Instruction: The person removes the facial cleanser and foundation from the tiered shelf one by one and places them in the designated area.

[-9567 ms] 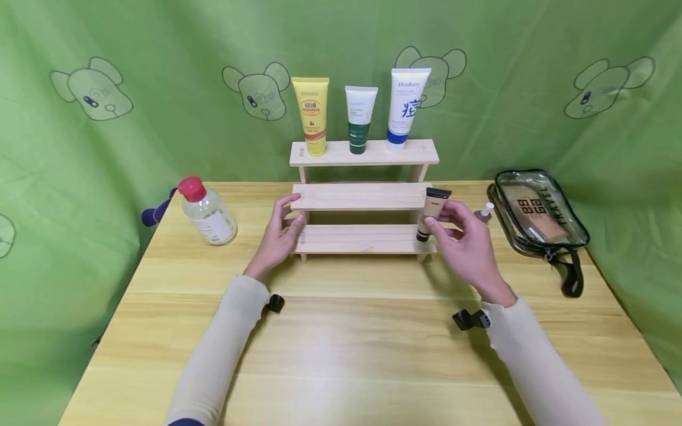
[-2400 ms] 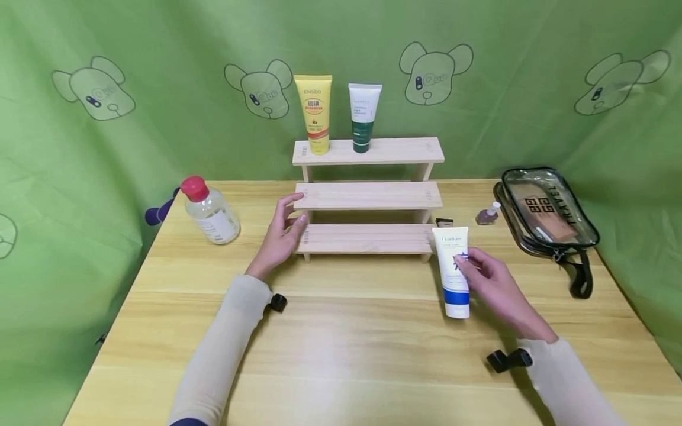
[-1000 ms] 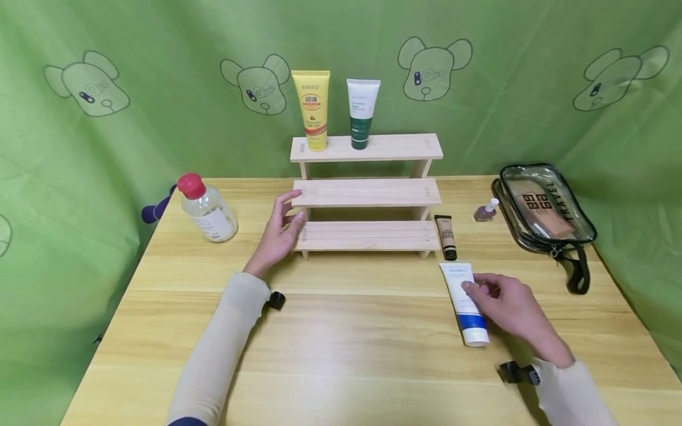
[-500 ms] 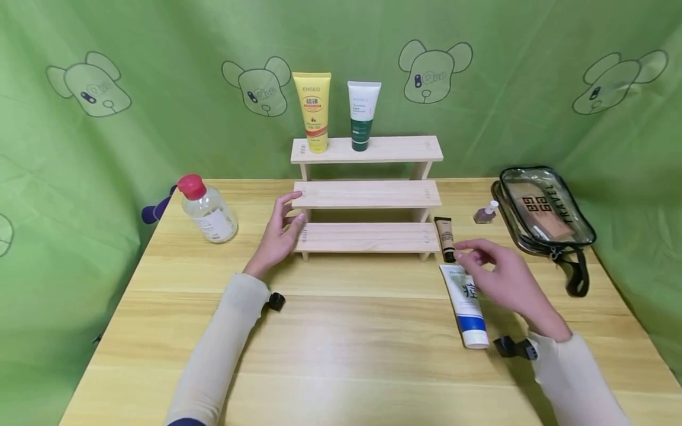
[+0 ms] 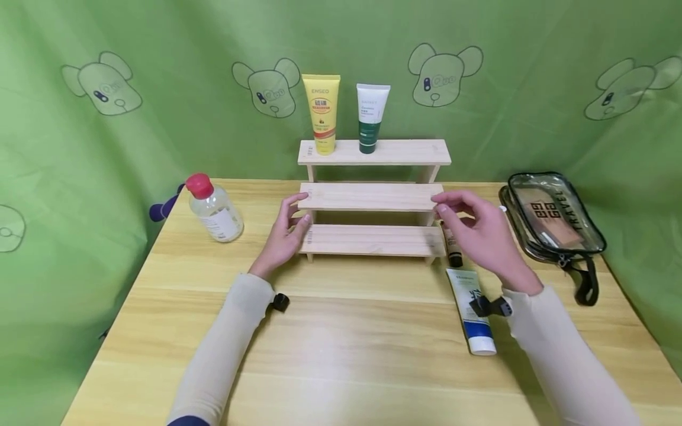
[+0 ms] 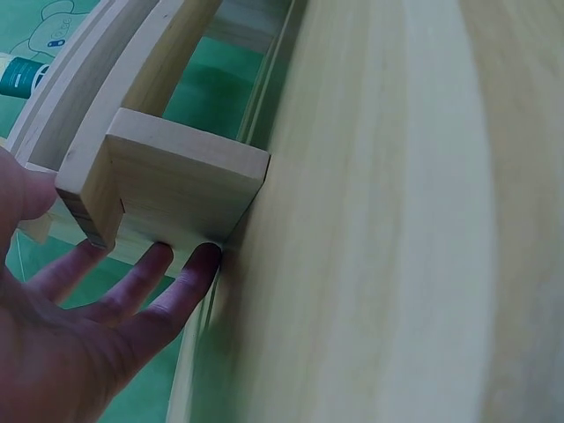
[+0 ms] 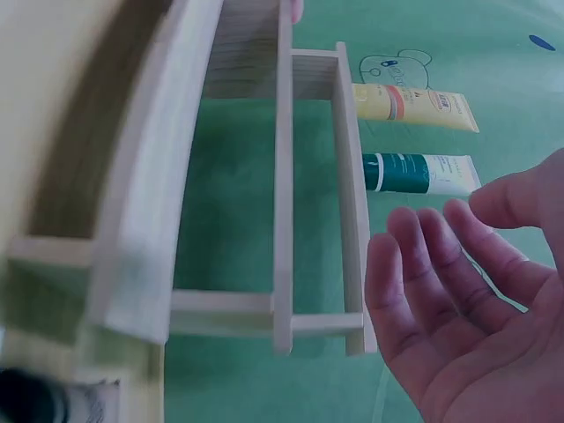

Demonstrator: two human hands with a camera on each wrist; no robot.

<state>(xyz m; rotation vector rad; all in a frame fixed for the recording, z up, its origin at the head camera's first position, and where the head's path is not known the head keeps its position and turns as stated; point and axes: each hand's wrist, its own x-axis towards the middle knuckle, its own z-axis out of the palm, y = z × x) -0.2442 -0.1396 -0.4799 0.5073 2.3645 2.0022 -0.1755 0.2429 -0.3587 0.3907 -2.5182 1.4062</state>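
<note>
A three-step wooden display stand stands at the back of the table. My left hand rests at its left end; in the left wrist view the fingers lie relaxed against the side. My right hand holds nothing and hovers by the right end of the middle step, fingers loosely bent. On the top step stand a yellow tube and a white-and-green tube. A white-and-blue tube lies on the table, partly under my right wrist's camera. Behind it lies a small tan tube, partly covered by my hand.
A clear bottle with a red cap stands left of the stand. To the right lies a transparent travel pouch with a black strap. A green curtain hangs behind the table.
The tan tube and then the white-and-blue tube were laid on the table at the right. My right hand let go and moved up and left to the stand. The left hand stayed.
</note>
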